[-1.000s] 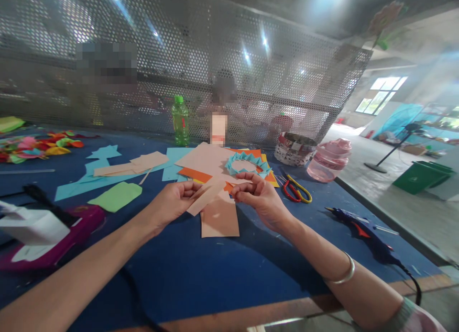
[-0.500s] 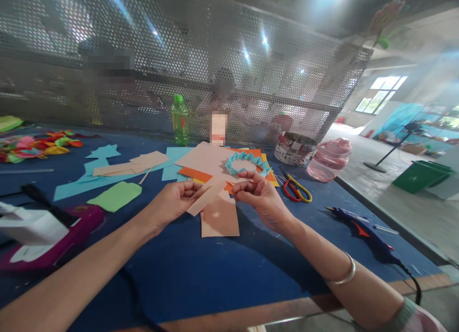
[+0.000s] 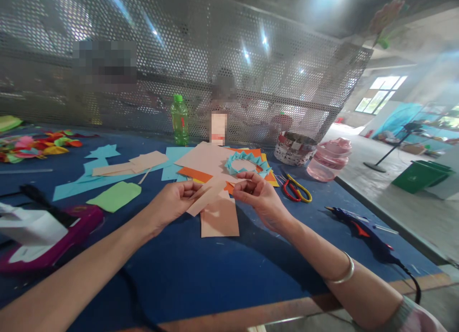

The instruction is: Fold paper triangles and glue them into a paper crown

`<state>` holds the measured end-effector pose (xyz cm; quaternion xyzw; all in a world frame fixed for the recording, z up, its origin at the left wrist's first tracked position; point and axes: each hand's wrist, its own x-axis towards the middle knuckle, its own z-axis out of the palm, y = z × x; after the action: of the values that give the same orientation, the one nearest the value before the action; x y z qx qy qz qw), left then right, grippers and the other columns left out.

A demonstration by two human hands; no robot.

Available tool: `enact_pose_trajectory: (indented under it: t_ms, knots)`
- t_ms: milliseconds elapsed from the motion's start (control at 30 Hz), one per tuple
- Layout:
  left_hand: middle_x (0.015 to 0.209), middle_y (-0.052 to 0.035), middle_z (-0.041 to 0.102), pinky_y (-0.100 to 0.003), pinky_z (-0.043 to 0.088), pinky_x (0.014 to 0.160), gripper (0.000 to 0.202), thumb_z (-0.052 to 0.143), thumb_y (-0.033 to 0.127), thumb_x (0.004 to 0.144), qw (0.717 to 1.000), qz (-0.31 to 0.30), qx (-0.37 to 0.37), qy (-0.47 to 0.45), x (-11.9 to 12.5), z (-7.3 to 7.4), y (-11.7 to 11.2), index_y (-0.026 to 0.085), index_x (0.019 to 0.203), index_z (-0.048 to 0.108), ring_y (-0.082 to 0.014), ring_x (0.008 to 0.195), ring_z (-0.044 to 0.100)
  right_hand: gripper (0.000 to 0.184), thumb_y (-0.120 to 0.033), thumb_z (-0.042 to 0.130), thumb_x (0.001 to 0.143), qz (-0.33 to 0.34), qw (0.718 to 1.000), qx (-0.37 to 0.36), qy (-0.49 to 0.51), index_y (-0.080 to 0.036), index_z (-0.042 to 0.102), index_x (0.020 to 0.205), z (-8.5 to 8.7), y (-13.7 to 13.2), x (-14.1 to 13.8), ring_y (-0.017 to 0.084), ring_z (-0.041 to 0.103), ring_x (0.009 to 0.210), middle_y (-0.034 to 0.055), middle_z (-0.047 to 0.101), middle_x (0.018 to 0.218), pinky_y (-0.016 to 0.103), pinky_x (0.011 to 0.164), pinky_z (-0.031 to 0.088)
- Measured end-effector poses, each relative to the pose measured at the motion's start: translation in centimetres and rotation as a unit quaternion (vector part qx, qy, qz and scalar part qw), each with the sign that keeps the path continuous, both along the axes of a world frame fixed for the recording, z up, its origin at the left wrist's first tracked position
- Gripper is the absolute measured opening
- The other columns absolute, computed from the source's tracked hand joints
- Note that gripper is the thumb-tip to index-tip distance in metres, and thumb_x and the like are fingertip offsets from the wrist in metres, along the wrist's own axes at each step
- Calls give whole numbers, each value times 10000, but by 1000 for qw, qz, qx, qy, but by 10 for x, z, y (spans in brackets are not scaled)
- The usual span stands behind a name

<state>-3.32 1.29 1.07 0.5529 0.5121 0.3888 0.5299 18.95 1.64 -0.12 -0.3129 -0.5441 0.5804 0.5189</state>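
Observation:
Both of my hands hold a narrow strip of pale pink paper (image 3: 208, 198) above the blue table (image 3: 222, 270). My left hand (image 3: 174, 203) pinches its left end and my right hand (image 3: 256, 195) pinches its right end, fingers curled. Under the strip a pink sheet (image 3: 219, 219) lies flat on the table. Just beyond my hands lie a larger pink sheet (image 3: 204, 159), orange paper (image 3: 193, 174) and a folded teal paper ring (image 3: 247, 162).
Red and yellow scissors (image 3: 296, 188) and a blue glue gun (image 3: 358, 226) lie to the right. A woven basket (image 3: 294, 149), a pink jug (image 3: 328, 160) and a green bottle (image 3: 180, 120) stand at the back. Teal, green scraps lie left. People sit behind a perforated screen.
My right hand has shifted slightly left along the strip; otherwise the hands and paper stay in nearly the same place.

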Motion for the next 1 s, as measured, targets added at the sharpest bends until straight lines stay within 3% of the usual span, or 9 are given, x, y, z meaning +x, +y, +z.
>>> enact_pose_trajectory:
  t_ms: [67,133,267,333,500,667,800,933,1000]
  knots:
    - [863,-67,772,-280,547,675,531,846,502,514,1000,-5,12,14,0,-1,1,163,897,703,-223,765,716,347,-188,699,738,-13,999,29,-39,-198,549,1051,-1,1,1,111,611,757,-12,647,821,275,762,488]
    - [871,-64,771,-295,552,686,502,798,533,582,998,-9,44,46,0,-5,2,170,913,696,-237,785,720,274,-154,615,764,-50,985,112,-125,-201,567,1030,-1,1,3,148,615,851,22,651,901,323,810,489]
    - [946,-58,758,-318,555,715,417,658,501,762,980,-8,133,150,0,-12,0,193,1044,649,-252,863,720,331,-65,531,760,-118,865,360,-329,-198,609,1053,2,-8,2,223,542,1098,89,612,1103,421,970,422]
    - [1023,-69,742,-324,556,750,388,627,434,794,973,-18,154,173,2,-12,-3,195,1099,617,-252,921,711,412,-57,535,770,-104,816,423,-380,-191,586,1156,2,-14,-1,238,510,1153,107,582,1180,434,998,397]
    - [1021,-56,734,-300,562,767,352,613,357,808,973,-61,164,149,5,-11,-9,205,1124,586,-233,948,706,488,-91,579,820,-56,754,472,-453,-233,536,1284,1,-22,-8,238,481,1200,75,565,1311,426,1006,363]
    - [1011,-37,719,-311,567,781,426,643,346,796,976,-84,151,130,5,-18,-8,232,1192,532,-227,929,707,146,-114,565,868,-40,724,522,-449,-222,661,890,0,-18,-6,201,543,1093,16,691,1073,392,984,345]
    - [919,-12,691,-292,568,682,480,620,335,805,977,-81,150,131,4,-25,-7,253,1252,467,-209,823,711,163,-93,512,886,-24,697,531,-482,-193,625,824,-7,-11,-3,189,549,1031,15,696,941,377,973,332]
    - [950,-27,682,-294,546,635,470,590,278,795,952,-79,190,228,5,-23,-8,235,1251,484,-177,710,672,158,-73,505,852,0,686,508,-520,-181,604,793,-13,-6,0,188,548,945,29,666,839,374,940,343]
    - [1028,-46,669,-303,538,657,454,573,224,782,928,-74,233,282,5,-22,-9,230,1232,512,-182,760,658,150,-55,524,800,16,694,488,-528,-178,607,812,-12,-7,0,187,553,927,32,659,840,368,927,352]
